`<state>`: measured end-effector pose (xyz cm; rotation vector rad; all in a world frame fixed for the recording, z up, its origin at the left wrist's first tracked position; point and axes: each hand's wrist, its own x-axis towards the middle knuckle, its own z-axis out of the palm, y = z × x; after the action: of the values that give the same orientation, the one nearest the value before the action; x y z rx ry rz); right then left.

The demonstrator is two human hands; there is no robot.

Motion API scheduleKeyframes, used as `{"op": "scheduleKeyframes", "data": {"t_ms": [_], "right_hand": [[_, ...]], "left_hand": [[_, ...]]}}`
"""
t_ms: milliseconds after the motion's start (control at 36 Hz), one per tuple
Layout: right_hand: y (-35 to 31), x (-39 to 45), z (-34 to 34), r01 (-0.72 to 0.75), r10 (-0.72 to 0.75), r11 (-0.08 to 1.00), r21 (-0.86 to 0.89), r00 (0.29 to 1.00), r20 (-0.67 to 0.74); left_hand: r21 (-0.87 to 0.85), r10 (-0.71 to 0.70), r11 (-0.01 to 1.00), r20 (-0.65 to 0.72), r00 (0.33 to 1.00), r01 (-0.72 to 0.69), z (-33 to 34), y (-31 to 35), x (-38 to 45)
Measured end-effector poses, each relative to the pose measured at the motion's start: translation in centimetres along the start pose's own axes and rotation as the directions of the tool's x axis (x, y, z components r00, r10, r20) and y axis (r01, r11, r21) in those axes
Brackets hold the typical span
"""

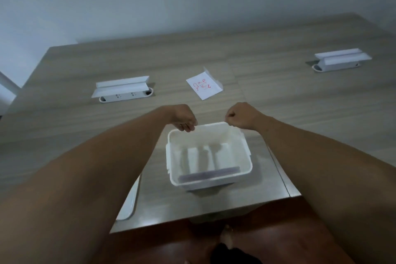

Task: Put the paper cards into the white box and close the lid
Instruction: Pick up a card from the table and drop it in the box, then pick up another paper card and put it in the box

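Note:
The white box (211,180) stands open on the table near its front edge. Several white paper cards (192,159) stand upright inside it, with a purplish flat piece (209,174) against the near wall. My left hand (184,119) and my right hand (240,117) each pinch a top corner of a white paper card (211,133). That card hangs along the box's far wall; its edge is hard to tell apart from the rim. The white lid (129,203) lies left of the box, mostly under my left forearm. Another white paper with red marks (203,85) lies farther back.
Two white pop-up socket units are set into the wooden table, one at the back left (122,90) and one at the back right (340,60). The table's front edge (203,214) runs just below the box, with brown floor beneath.

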<state>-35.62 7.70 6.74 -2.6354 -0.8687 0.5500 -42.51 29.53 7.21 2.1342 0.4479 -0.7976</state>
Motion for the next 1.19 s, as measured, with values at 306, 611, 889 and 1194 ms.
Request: {"op": "scheduleKeyframes", "data": {"t_ms": [306,611,889,1194], "right_hand": [[3.3,11.7,-6.0,0.005,0.003,0.999,0.035,0.971,-0.238],[7.6,22.8,-3.2,-0.148,0.198,0.967,0.208,0.95,-0.242],[9.5,31.0,2.9,-0.29,0.318,0.937,0.197,0.939,-0.133],[10.1,34.7,5.8,-0.358,0.391,0.92,0.159,0.857,-0.336]], "left_hand": [[0.113,0.115,0.991,-0.515,0.849,-0.065,-9.2,3.8,7.1],[0.25,0.135,0.968,-0.475,0.869,-0.014,-12.0,3.6,19.1],[0.235,0.12,0.971,-0.376,0.919,-0.031,-12.0,0.2,29.6],[0.395,0.273,0.911,-0.365,0.89,-0.118,-10.3,-3.1,32.7]]}}
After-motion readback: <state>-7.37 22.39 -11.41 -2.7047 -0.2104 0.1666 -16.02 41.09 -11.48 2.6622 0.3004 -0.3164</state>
